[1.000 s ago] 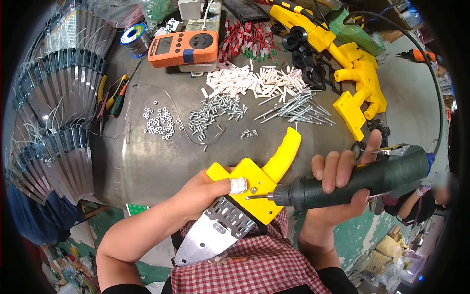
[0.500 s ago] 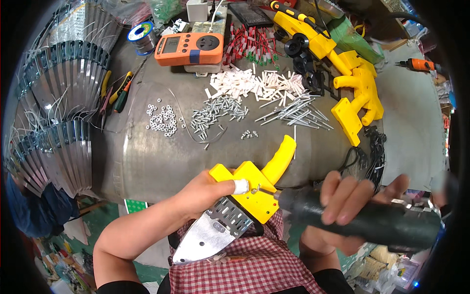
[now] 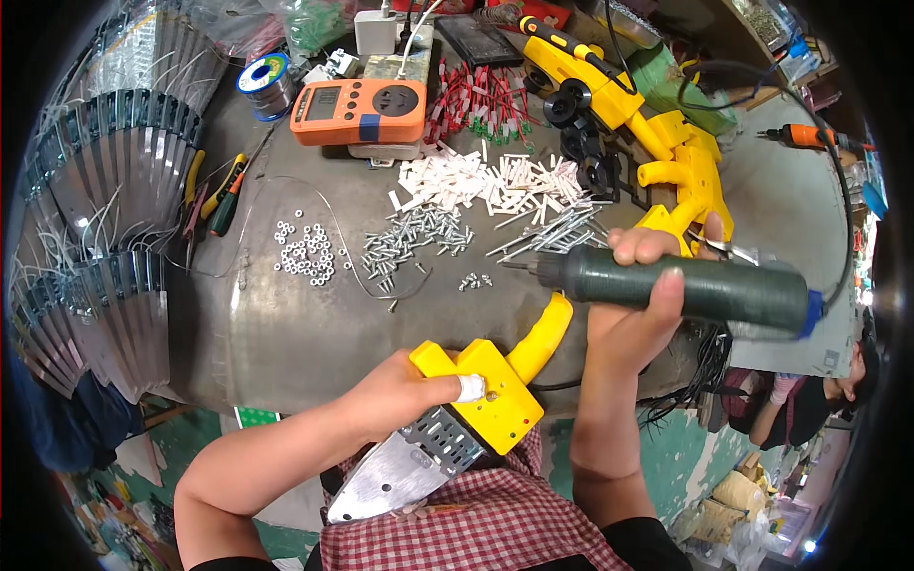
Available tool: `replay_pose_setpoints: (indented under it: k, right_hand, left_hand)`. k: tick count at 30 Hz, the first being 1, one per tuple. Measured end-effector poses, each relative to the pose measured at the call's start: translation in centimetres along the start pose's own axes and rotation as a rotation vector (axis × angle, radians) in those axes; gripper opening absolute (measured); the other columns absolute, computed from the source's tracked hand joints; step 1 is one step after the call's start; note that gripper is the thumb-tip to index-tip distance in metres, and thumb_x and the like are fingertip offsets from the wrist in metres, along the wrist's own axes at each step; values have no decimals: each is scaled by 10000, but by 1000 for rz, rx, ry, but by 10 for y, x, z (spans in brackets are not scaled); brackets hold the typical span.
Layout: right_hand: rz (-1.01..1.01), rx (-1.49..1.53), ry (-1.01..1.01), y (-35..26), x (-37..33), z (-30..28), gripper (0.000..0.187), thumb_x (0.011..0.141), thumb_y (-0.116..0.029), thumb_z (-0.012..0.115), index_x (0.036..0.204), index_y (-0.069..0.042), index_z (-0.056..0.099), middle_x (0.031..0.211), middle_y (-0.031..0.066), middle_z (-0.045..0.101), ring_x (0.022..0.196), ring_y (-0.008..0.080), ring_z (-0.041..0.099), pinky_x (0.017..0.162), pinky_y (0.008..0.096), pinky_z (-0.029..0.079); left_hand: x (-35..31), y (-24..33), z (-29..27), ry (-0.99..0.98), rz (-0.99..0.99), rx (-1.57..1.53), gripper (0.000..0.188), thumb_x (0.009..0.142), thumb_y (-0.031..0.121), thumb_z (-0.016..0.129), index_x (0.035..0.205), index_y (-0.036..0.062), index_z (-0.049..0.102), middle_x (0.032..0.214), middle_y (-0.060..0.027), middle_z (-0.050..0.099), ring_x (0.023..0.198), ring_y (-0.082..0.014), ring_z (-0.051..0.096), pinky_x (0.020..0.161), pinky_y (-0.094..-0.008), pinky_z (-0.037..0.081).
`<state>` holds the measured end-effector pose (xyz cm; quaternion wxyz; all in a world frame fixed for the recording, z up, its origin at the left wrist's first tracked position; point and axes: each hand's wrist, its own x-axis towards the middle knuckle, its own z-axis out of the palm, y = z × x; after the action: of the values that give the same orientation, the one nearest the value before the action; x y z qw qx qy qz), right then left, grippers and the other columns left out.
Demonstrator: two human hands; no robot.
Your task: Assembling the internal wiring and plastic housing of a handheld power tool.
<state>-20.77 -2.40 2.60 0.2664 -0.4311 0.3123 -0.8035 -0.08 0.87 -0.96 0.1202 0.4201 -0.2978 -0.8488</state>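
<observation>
My left hand, with white tape round its thumb, grips a yellow-handled tool at its boxy housing. The curved handle points up and right; a slotted, tapering metal plate slants down-left over my checked apron. A screw head shows in the housing beside the thumb. My right hand is wrapped round a dark green electric screwdriver, held almost level above the bench. Its bit points left, apart from the yellow housing, near a small group of short screws.
On the bench lie white nuts, screws, long rods and white sleeves. Behind stand an orange meter and a solder spool. Metal plates fill the left; yellow housings lie right. Another person is at far right.
The screwdriver has lifted off the yellow housing, moving up and away over the bench in my right hand. My left hand still grips the yellow-handled tool, now slightly lower in view.
</observation>
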Motion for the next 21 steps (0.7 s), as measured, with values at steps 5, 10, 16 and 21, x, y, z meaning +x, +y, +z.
replay_pose_setpoints:
  k: [5, 10, 16, 21]
  right_hand:
    - [-69, -89, -85, 8, 6, -3, 714, 841, -129, 537, 1425, -41, 135, 859, 115, 527, 764, 213, 520, 771, 367, 460]
    - [-1, -48, -77, 10, 15, -3, 709, 833, -81, 531, 1424, -41, 141, 865, 126, 538, 770, 221, 529, 771, 367, 461]
    - [71, -100, -97, 20, 19, -3, 712, 822, 21, 505, 1426, -26, 130, 865, 135, 558, 769, 202, 542, 778, 342, 467]
    - [68, -103, -113, 24, 21, 1, 727, 824, 35, 506, 1429, 2, 106, 869, 133, 571, 772, 191, 551, 782, 337, 470]
  left_hand:
    - [3, -1, -3, 4, -37, 79, 540, 779, 249, 740, 1205, -34, 567, 1077, -108, 660, 995, -172, 606, 899, -305, 444]
    - [4, -5, -5, 4, -37, 81, 521, 785, 246, 738, 1198, -29, 576, 1066, -97, 663, 983, -159, 606, 889, -298, 446]
    - [2, -3, -4, 5, -33, 110, 486, 796, 242, 731, 1177, -26, 593, 1038, -84, 672, 960, -149, 607, 876, -291, 450]
    - [3, -5, -5, -8, -29, 109, 464, 800, 242, 728, 1158, -27, 604, 1031, -82, 674, 954, -145, 608, 874, -290, 450]
